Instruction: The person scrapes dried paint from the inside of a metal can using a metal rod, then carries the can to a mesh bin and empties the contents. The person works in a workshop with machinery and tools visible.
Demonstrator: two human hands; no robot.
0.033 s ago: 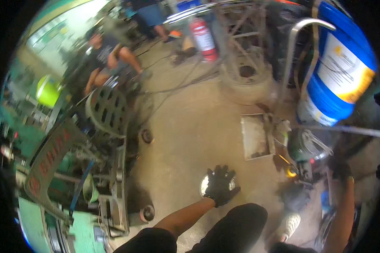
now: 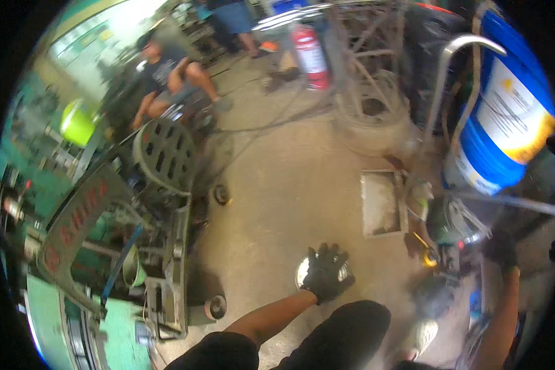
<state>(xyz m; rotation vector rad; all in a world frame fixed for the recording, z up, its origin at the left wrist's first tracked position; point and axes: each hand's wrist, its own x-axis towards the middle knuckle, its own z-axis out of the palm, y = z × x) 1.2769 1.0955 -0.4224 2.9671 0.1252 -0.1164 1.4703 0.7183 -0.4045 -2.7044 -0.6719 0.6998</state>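
One left hand point(image 2: 327, 276), grip released, overlies one pale disc point(image 2: 302, 272); for one right hand point(image 2: 501, 250), I cannot tell.

Black-gloved left grip point(image 2: 328, 271) lying splayed over pale disc point(image 2: 303, 272) on floor point(image 2: 277, 203), 5 o'clock; right grip point(image 2: 499, 250) looking blurred, 4; rectangular tray point(image 2: 376, 203) lying, 3; blue bucket point(image 2: 499, 117) standing, 2; extinguisher point(image 2: 311, 58) standing, 12; person point(image 2: 164, 73) sitting, 10.

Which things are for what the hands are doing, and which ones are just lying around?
Seems part of it:
- the pale round thing on the floor, under the spread left hand
- maybe something by the right hand, but it's too blurry to tell

Seems just lying around:
- red fire extinguisher
- big blue bucket
- rectangular tray
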